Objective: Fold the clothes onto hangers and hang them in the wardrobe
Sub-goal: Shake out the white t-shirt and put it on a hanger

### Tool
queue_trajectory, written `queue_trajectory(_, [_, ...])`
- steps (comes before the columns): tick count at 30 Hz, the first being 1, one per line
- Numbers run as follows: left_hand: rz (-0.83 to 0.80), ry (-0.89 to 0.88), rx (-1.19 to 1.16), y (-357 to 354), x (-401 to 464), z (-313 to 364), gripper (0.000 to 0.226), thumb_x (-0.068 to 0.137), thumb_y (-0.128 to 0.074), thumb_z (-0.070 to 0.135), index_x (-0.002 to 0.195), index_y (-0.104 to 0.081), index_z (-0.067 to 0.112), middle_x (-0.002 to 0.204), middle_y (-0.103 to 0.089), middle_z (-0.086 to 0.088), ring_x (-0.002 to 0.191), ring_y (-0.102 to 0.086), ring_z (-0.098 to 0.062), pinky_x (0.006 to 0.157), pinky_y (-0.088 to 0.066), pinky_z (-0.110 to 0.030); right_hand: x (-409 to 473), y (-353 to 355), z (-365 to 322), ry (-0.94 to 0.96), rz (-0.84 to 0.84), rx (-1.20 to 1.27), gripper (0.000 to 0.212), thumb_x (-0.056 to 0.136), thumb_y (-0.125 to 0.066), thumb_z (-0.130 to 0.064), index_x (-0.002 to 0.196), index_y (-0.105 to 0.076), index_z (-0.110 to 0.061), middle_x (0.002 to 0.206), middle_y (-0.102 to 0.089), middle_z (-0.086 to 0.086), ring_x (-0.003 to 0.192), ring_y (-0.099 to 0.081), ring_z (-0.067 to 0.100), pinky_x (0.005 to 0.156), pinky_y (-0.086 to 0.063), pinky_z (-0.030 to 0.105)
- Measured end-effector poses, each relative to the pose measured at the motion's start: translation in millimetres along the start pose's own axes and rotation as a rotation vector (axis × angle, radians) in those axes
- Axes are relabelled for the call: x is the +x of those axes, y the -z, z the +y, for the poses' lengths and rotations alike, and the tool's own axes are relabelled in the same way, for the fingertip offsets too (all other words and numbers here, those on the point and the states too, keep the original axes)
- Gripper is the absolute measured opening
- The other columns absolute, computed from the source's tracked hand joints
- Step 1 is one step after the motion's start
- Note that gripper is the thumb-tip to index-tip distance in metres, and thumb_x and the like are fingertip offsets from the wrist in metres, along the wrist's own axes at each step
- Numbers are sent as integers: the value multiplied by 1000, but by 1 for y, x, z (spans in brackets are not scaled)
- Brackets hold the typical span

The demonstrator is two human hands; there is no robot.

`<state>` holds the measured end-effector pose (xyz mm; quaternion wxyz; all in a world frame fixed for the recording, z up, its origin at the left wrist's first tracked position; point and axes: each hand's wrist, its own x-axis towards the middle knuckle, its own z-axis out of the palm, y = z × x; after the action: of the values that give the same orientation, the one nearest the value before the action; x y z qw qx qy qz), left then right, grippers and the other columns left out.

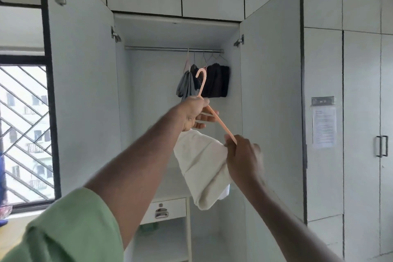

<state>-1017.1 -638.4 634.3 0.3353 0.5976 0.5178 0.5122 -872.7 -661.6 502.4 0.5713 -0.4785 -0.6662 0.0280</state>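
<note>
Left fingers (198, 110) curled round hanger (221, 122) neck, right fingers (230, 141) pinching its lower end and cloth (204, 166), hook tilted up-left toward rod (161, 49) above, left hand (194, 115) nearer.

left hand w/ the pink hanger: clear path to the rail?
Probably yes. The left hand grips the pink hanger below the rail, whose left stretch is bare; both doors stand open, nothing in between.

I can't read anything: the printed sheet (324, 127) and small plate (322, 101) on the cupboard door (323, 70) are too blurred.
</note>
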Motion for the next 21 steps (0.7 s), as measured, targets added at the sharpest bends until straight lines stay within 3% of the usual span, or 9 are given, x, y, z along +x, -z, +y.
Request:
queue_trajectory(2, [74, -48, 65, 30, 30, -11, 24, 106, -45, 31, 95, -59, 16, 80, -75, -4, 71, -69, -20, 65, -38, -31, 25, -30, -9, 17, 18, -3, 43, 107, -40, -41, 87, -66, -12, 70, -62, 8, 69, -57, 35, 61, -49, 42])
queue_trajectory(4, [269, -63, 183, 61, 59, -32, 26, 100, -54, 35, 98, -65, 12, 82, -72, -8, 71, -64, -25, 62, -40, -30, 49, -53, -18, 20, 23, -19, 43, 107, -40, -39, 87, -65, -10, 69, -59, 6, 70, -56, 36, 62, -48, 43])
queue_trajectory(7, [523, 2, 417, 109, 96, -75, 55, 92, -60, 51, 122, -64, 5, 117, -68, -15, 107, -65, -36, 86, -52, -36, 85, -90, -30, 6, 43, -31, 45, 108, -37, -39, 89, -65, -10, 69, -57, 4, 73, -55, 35, 61, -42, 40])
queue_trajectory(8, [496, 65, 387, 119, 105, -89, 64, 91, -58, 59, 127, -60, 5, 123, -66, -14, 109, -64, -35, 88, -52, -38, 96, -100, -33, 3, 49, -31, 47, 108, -35, -40, 89, -65, -10, 69, -56, 3, 73, -54, 34, 61, -39, 38])
queue_trajectory(11, [262, 265, 153, 140, 130, -122, 70, 91, -46, 74, 121, -57, 12, 106, -67, -12, 82, -65, -29, 69, -47, -33, 127, -135, -46, 29, 75, -35, 49, 109, -34, -41, 91, -65, -8, 71, -56, 4, 75, -53, 32, 61, -35, 36])
queue_trajectory(13, [185, 276, 13, 148, 149, -132, 71, 91, -41, 77, 119, -57, 14, 105, -69, -14, 80, -67, -30, 69, -48, -33, 143, -151, -53, 44, 81, -48, 47, 109, -34, -40, 93, -65, -8, 73, -55, 3, 74, -50, 30, 62, -32, 35])
queue_trajectory(17, [230, 238, -271, 161, 202, -137, 68, 89, -41, 79, 122, -58, 21, 115, -66, -7, 93, -64, -29, 71, -51, -36, 174, -187, -60, 96, 94, -11, 43, 109, -35, -38, 88, -62, -12, 70, -54, 1, 73, -52, 30, 60, -34, 35])
queue_trajectory(19, [255, 213, -351, 167, 232, -146, 72, 81, -47, 81, 124, -58, 24, 119, -66, -4, 102, -65, -31, 82, -56, -47, 191, -207, -57, 117, 105, 49, 44, 109, -36, -40, 84, -61, -13, 71, -58, 3, 69, -54, 28, 56, -35, 33])
queue_trajectory(21, [294, 164, -384, 174, 267, -156, 71, 80, -56, 70, 130, -59, 20, 125, -67, -8, 107, -65, -34, 94, -53, -57, 210, -228, -50, 129, 113, 88, 45, 109, -37, -42, 80, -58, -15, 70, -58, 3, 66, -52, 25, 54, -35, 33])
